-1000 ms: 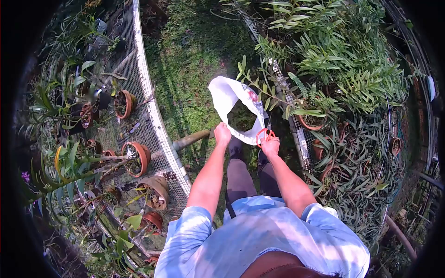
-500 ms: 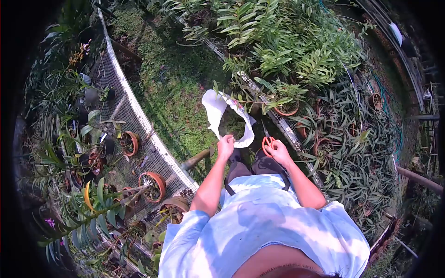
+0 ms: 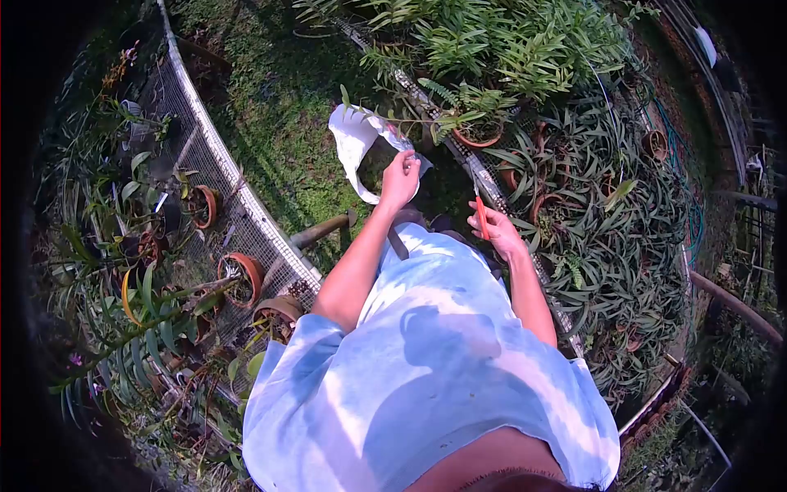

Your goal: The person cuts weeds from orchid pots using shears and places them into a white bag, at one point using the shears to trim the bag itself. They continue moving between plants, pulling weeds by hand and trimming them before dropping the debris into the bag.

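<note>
My left hand (image 3: 399, 180) is closed at the right side of a white bag (image 3: 351, 141), its fingers curled at the rim. The bag's mouth gapes in a wide ring, and part of its near edge is hidden behind my hand and wrist. My right hand (image 3: 503, 236) holds orange-handled scissors (image 3: 482, 216), blades pointing away from me toward the bench edge. A leafy stem (image 3: 373, 111) reaches across the bag's far rim from the plants on the right.
On the left, a mesh bench (image 3: 246, 197) carries potted plants, among them a clay pot (image 3: 243, 279). A right-hand bench edge (image 3: 434, 119) borders dense foliage (image 3: 607, 246) and a fern pot (image 3: 478, 139). Mossy ground (image 3: 287, 139) lies between; a wooden post (image 3: 321, 230) juts inward.
My left hand has moved forward from the bag's near rim to its right side. The scissors have turned in my right hand and show more edge-on. The whole view has shifted.
</note>
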A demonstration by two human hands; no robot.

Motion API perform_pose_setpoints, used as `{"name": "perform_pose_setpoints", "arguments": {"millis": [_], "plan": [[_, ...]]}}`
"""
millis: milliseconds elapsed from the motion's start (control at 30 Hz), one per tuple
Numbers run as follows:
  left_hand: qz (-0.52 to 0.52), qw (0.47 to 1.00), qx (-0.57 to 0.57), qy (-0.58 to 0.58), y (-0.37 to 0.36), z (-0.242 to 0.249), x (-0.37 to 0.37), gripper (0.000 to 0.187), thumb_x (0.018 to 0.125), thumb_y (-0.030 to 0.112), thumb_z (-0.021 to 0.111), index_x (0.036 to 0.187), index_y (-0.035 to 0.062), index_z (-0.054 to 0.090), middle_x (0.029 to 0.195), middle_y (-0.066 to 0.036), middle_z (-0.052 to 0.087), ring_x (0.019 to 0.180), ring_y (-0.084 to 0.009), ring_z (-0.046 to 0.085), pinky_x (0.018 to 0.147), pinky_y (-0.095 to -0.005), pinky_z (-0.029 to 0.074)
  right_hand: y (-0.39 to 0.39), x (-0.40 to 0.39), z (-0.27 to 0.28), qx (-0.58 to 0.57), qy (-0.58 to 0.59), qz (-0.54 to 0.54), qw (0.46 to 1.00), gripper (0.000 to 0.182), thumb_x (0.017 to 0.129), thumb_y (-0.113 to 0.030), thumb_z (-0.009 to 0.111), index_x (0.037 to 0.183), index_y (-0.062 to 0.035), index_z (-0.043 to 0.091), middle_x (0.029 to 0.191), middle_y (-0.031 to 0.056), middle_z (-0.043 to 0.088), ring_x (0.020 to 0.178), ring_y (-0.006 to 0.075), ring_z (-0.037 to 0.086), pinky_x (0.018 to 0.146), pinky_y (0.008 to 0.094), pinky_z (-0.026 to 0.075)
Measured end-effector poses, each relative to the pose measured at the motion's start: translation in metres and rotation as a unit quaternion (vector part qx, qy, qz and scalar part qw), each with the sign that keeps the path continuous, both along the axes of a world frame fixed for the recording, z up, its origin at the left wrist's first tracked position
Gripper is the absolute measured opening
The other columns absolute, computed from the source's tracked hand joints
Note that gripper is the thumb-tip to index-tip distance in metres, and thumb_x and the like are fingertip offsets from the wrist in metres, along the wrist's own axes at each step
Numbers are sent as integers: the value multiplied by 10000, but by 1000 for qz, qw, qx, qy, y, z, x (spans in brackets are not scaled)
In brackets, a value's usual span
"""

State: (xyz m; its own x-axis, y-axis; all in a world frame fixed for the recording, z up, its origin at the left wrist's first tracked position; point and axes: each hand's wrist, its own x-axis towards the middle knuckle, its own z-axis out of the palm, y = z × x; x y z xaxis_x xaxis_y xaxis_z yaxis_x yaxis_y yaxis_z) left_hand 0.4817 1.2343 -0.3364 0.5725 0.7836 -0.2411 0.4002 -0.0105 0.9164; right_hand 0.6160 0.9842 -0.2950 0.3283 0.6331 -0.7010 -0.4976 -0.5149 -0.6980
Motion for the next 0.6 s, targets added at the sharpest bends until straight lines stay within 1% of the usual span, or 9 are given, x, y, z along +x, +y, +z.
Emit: {"name": "perform_pose_setpoints", "arguments": {"millis": [133, 233, 267, 367, 400, 467, 500, 533, 600], "plan": [[-57, 996, 53, -52, 31, 10, 55, 358, 963, 164, 631, 1273, -13, 610, 1039, -171, 725, 949, -261, 716, 856, -376, 560, 9, -2, 9, 17, -73, -24, 997, 703, 793, -129, 866, 1430, -73, 572, 1095, -9, 606, 1011, 105, 581, 954, 268, 454], [-121, 985, 118, -38, 62, -5, 93, 352, 949, 136, 634, 1264, -20, 611, 1042, -178, 719, 967, -273, 711, 889, -382, 547, 15, -8, 11, 19, -144, -70, 987, 606, 833, -43, 797, 1399, -35, 581, 1125, -6, 611, 1043, 106, 576, 959, 269, 461], [-118, 985, 125, -25, 70, -7, 103, 373, 942, 202, 660, 1242, -19, 632, 1058, -184, 723, 976, -272, 709, 900, -375, 537, 17, -11, 14, 7, -145, -76, 987, 551, 853, 2, 750, 1380, -22, 591, 1221, 1, 601, 1065, 105, 575, 962, 264, 466], [-51, 993, -102, 3, 97, -57, 139, 419, 927, 303, 695, 1201, -13, 673, 1034, -178, 737, 934, -272, 713, 870, -360, 542, 32, -27, 27, -41, -139, -149, 978, 476, 854, 22, 725, 1318, -2, 624, 1377, 8, 551, 1088, 108, 587, 972, 260, 474], [-30, 979, -204, -2, 102, -46, 144, 470, 915, 380, 711, 1167, -16, 701, 983, -147, 755, 878, -252, 717, 851, -351, 542, 37, -31, 25, -37, -154, -163, 974, 459, 854, 22, 724, 1304, 1, 631, 1379, 9, 552, 1089, 109, 588, 973, 265, 475], [-33, 985, -164, 43, 113, -51, 156, 462, 917, 374, 711, 1147, -27, 711, 949, -125, 759, 848, -229, 716, 835, -347, 544, 42, -37, 19, -30, -185, -190, 964, 426, 855, 22, 722, 1274, 6, 645, 1382, 12, 555, 1091, 113, 590, 976, 273, 477], [-37, 987, -144, 67, 115, -51, 159, 458, 917, 371, 711, 1136, -32, 716, 932, -114, 761, 833, -218, 716, 827, -346, 545, 41, -38, 10, -23, -222, -183, 957, 341, 855, 17, 722, 1192, 18, 669, 1376, 18, 553, 1089, 112, 591, 976, 286, 480], [-63, 992, -84, 76, 112, -26, 154, 526, 913, 365, 714, 1251, -34, 656, 934, -102, 765, 851, -192, 715, 831, -340, 542, 45, -41, 13, -24, -203, -203, 958, 309, 851, 12, 727, 1154, 24, 670, 1372, 23, 553, 1094, 115, 590, 978, 292, 478], [-80, 985, -143, 47, 106, -31, 159, 584, 928, 343, 701, 1368, -16, 567, 928, -102, 760, 822, -182, 715, 780, -326, 552, 53, -43, 14, -28, -195, -228, 954, 259, 847, 2, 733, 1097, 31, 670, 1367, 30, 549, 1098, 118, 591, 975, 296, 478]]}}
